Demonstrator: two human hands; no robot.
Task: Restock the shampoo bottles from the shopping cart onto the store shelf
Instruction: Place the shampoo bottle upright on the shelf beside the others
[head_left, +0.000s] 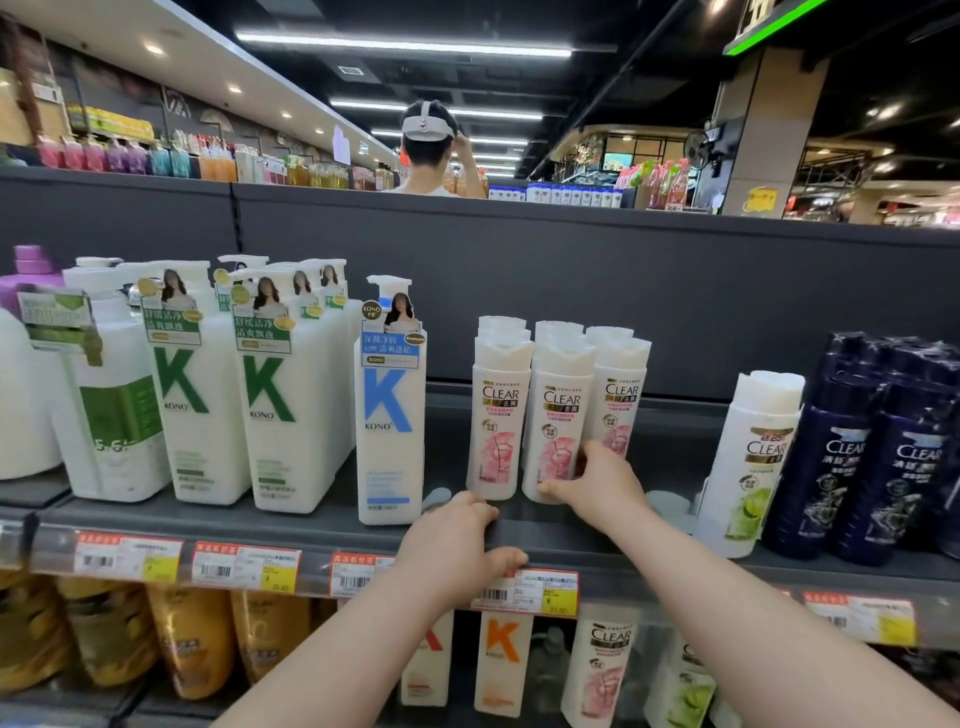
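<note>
Several white CLEAR shampoo bottles with pink labels stand in rows on the dark store shelf (291, 525). My right hand (597, 480) grips the lower part of the front middle pink bottle (558, 405), which stands on the shelf. To its left is another pink bottle (497, 410), and one more (621, 400) stands to its right. My left hand (457, 545) rests on the shelf's front edge, fingers curled over the lip above a price tag (540, 592). The shopping cart is out of view.
Large white KONO pump bottles (389, 405) fill the shelf to the left. A green-label CLEAR bottle (748, 467) and dark blue CLEAR bottles (857, 457) stand at the right, with a gap between them and the pink group. A person (428, 150) stands beyond the shelf.
</note>
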